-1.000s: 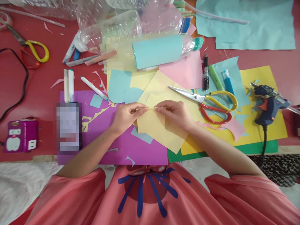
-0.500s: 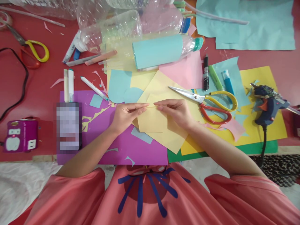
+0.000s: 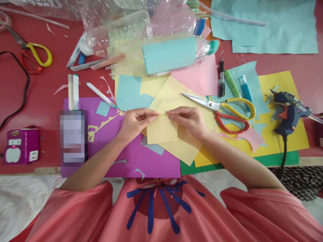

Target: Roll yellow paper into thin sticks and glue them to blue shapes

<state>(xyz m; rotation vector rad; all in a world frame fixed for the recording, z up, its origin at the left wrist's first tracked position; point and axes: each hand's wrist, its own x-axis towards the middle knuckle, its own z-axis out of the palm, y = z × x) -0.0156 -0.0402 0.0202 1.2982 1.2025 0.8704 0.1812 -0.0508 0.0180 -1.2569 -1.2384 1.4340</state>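
A small piece of pale yellow paper [image 3: 162, 130] is pinched along its far edge, where a narrow fold shows. My left hand [image 3: 137, 123] closes thumb and fingers on the left end of that edge. At the right end, my right hand [image 3: 188, 121] grips it the same way, the fingertips of both hands close together. Beneath the piece lies a larger pale yellow sheet [image 3: 189, 151], turned at an angle. Scissors [image 3: 214, 106] with yellow and red handles rest just right of my right hand, blades slightly apart.
A plastic bottle wrapped in blue paper [image 3: 171, 55] lies beyond my hands, among clear bottles [image 3: 131, 30]. A glue gun [image 3: 290, 117] is at the right. To the left are a phone [image 3: 73, 136], purple paper [image 3: 121, 148], pens [image 3: 101, 94] and more scissors [image 3: 37, 53].
The small yellow paper has swung slightly, its near edge shifting a little left and toward me. Both hands keep their pinch in nearly the same place.
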